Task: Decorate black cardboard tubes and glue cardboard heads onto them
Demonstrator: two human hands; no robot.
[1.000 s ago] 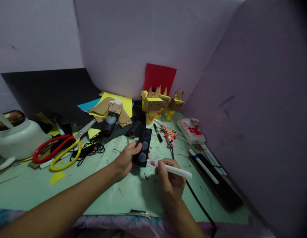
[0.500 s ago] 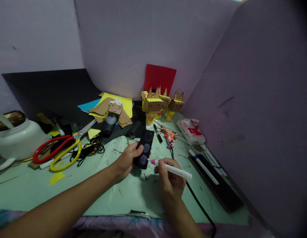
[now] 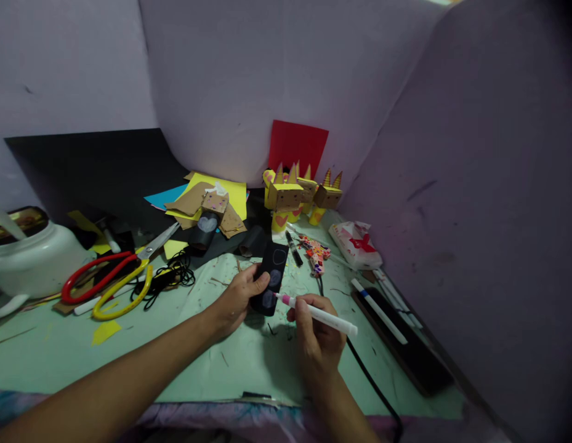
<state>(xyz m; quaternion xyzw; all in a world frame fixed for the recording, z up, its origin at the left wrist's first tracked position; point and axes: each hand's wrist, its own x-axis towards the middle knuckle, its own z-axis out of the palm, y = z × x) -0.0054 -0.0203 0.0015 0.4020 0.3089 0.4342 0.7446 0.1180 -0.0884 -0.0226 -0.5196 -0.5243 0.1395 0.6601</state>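
Lying flat on the pale green tabletop (image 3: 128, 344), at its middle: a black rounded strip of card (image 3: 271, 278) bearing pale chalky ovals. Pinning its left edge, thumb on top: the left hand (image 3: 237, 298), clamped on the strip. Touching the strip's lowest oval with a pink tip: a white barrel marker pen (image 3: 319, 314), gripped in the closed right hand (image 3: 316, 338) just right of the strip. Likely handling light, thin and bendable, prone to sliding on the smooth surface and smudging where freshly marked; best taking hold by the bare long edges, away from the ovals.

Standing just behind the strip: yellow and brown cardboard figures with spiky ears (image 3: 295, 197), backed by a red sheet of paper (image 3: 298, 144). Resting just right of the strip: a black capped marker (image 3: 294, 248) and a small patterned glue gun (image 3: 316, 253). Sprawling well left of the strip: red-handled scissors (image 3: 96, 274), yellow-handled scissors (image 3: 124, 289) and a tangle of black cord (image 3: 172, 275).
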